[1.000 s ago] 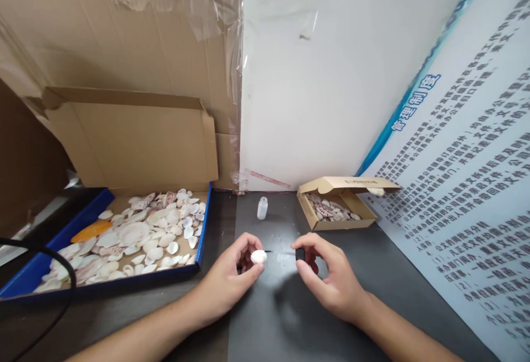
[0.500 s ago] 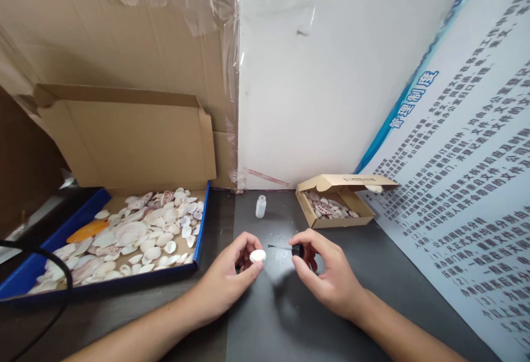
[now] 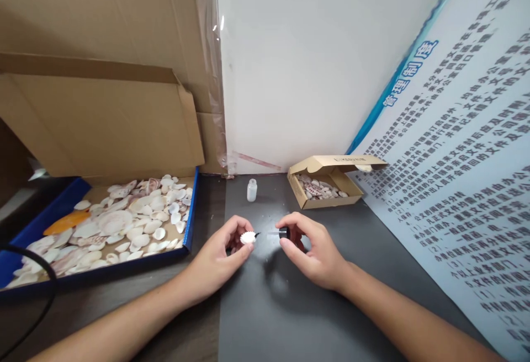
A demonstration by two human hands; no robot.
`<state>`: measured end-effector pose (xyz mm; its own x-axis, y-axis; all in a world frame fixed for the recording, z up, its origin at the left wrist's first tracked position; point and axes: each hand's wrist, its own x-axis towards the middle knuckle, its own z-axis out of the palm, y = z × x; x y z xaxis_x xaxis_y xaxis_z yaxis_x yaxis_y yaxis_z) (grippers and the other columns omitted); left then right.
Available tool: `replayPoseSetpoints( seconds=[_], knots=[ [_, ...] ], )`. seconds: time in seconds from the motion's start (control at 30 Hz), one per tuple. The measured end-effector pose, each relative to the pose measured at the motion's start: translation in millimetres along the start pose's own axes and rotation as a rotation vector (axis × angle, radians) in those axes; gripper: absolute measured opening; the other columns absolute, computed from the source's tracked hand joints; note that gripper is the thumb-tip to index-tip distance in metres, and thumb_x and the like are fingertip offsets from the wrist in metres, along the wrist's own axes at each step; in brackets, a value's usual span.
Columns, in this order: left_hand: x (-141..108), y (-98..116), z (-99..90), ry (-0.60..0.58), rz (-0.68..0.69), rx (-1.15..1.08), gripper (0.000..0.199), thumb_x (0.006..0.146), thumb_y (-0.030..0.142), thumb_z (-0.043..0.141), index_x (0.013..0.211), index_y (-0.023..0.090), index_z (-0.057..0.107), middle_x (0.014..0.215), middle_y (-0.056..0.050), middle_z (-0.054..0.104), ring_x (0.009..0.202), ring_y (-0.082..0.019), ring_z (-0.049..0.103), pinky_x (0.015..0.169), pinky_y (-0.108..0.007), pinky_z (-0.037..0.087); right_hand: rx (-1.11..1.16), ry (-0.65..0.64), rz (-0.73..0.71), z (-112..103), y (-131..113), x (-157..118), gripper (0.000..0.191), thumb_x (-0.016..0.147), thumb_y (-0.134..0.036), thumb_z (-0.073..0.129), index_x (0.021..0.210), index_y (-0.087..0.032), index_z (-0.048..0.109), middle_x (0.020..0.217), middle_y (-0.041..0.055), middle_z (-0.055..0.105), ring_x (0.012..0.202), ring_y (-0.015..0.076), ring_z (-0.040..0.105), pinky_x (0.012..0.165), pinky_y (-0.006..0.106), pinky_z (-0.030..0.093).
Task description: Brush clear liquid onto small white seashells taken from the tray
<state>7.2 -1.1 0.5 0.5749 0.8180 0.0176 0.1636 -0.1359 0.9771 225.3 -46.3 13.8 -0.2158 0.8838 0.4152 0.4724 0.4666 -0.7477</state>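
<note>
My left hand pinches a small white ribbed shell between thumb and fingers. In my right hand is a black cap with a thin brush pointing left, and the brush's dark tip is at the shell's right edge. Whether the tip touches the shell is hard to tell. Beyond the hands a small whitish bottle stands upright without its cap.
A blue-sided box full of shells lies open at the left, near a black cable. At the back right sits a small cardboard box of shells, beside a printed poster.
The brush tip has come closer to the shell, from a small gap to its edge. The whole view has shifted, so bottle and boxes appear higher and farther left.
</note>
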Motion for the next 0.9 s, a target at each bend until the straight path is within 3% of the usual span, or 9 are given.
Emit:
replayPoseSetpoints(
  seconds=[0.43,0.63,0.9],
  knots=[
    [-0.2,0.6,1.8,-0.03,-0.019,-0.035,0.021,0.087,0.036,0.055,0.095,0.019,0.047,0.082,0.002,0.045,0.073,-0.014,0.04,0.065,-0.027,0.035,0.001,0.002,-0.02,-0.4,0.1,-3.7,0.014,0.091,-0.021,0.052,0.104,-0.022,0.058,0.075,-0.0015,0.057,0.059,0.0129,0.053,0.056,0.024,0.047],
    [0.8,-0.3,2.6,-0.028,-0.001,-0.053,0.019,0.086,0.033,0.056,0.094,0.018,0.047,0.081,0.002,0.045,0.071,-0.013,0.04,0.064,-0.027,0.034,-0.02,0.022,0.027,3.4,4.0,-2.7,0.014,0.088,-0.019,0.058,0.102,-0.022,0.057,0.071,-0.003,0.055,0.056,0.0124,0.051,0.051,0.021,0.045],
    [-0.8,-0.7,2.6,-0.03,-0.004,-0.071,0.018,0.085,0.031,0.055,0.094,0.018,0.046,0.079,0.003,0.044,0.069,-0.013,0.039,0.063,-0.026,0.034,-0.02,0.01,-0.014,1.7,5.3,-4.2,0.013,0.094,-0.022,0.051,0.105,-0.025,0.058,0.067,-0.0046,0.05,0.057,0.0129,0.051,0.051,0.021,0.044]
  ],
)
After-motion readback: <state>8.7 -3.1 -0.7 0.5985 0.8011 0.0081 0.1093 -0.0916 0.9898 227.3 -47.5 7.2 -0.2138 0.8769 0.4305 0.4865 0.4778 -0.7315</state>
